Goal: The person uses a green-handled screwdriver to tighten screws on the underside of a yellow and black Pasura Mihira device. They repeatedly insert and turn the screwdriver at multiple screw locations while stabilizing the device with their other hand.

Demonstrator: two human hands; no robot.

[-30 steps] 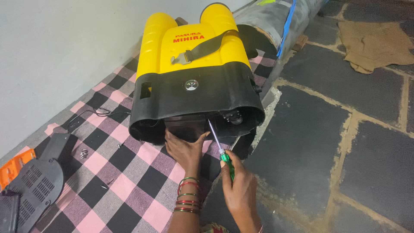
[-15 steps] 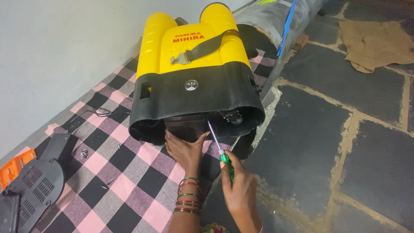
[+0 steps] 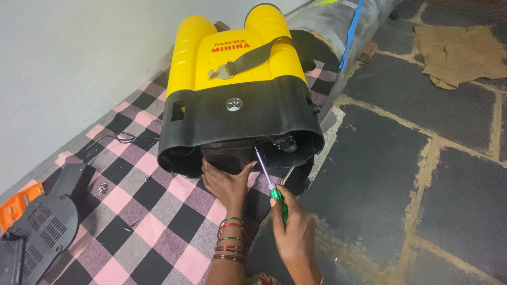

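Sprayer: yellow-and-black backpack sprayer (image 3: 237,89) lies on a pink-and-black checked cloth (image 3: 153,211) beside the white wall (image 3: 68,63).
Left hand (image 3: 226,182): flat against the open black base, fingers spread, gripping nothing.
Right hand (image 3: 296,237): closed around a green-handled screwdriver (image 3: 270,184), whose shaft reaches into the base.
Nearby: loose screws (image 3: 103,187) and a dark vented cover (image 3: 39,232) lie on the cloth.
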